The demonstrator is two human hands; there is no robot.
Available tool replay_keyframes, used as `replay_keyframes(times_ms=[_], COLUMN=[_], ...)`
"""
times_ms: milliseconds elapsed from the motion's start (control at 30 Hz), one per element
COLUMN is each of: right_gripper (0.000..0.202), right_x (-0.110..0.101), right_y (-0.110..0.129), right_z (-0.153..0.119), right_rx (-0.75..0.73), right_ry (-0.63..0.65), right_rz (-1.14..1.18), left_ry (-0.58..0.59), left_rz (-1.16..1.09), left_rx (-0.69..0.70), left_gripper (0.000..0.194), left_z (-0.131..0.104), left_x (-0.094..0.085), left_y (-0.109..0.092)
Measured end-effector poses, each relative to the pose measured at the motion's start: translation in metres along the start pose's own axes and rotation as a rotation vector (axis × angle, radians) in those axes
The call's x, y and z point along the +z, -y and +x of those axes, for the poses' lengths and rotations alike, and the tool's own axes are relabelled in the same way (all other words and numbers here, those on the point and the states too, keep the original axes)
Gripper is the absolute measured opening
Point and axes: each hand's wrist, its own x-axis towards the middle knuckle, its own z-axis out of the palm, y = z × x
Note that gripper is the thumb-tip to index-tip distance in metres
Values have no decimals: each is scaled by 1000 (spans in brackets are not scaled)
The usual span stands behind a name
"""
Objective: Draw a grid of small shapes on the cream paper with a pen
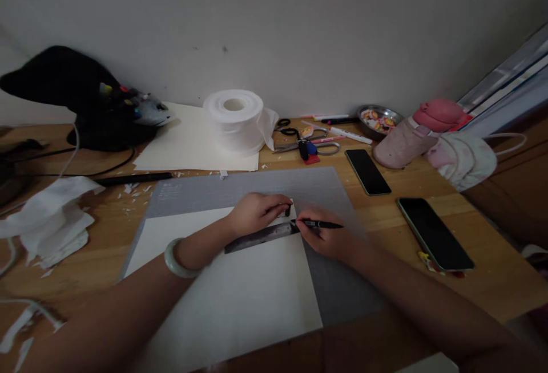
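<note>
While fingers [305, 226] hold pen [322, 224], colourful bits [377, 120] in bowl [397, 115]

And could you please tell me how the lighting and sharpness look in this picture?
Head view: dim overall, with the wall a dull grey and the paper roll among the brighter things; head view: left forearm soft near the bottom edge, lettering on the black pen too small to read; head view: shapes look stretched towards the edges.

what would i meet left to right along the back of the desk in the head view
Black fabric bundle, upright white tissue roll, steel scissors, round silver bowl, pink bottle, pale patterned cloth.
</note>
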Motion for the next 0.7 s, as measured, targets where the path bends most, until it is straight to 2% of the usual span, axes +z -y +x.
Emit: replay_keyframes(times_ms=[200, 700], right_gripper=[9, 10], right_x=[1, 2], right_y=[-5, -5], right_z=[-3, -1], right_rx=[-24, 7], right_ry=[60, 76], right_rz=[-33, -20], left_ry=[-5, -23], left_rz=[56, 6], left_rx=[14, 31], left_gripper=[28, 30], left_z=[-1, -2], left_x=[-1, 1], left_y=[1, 4])
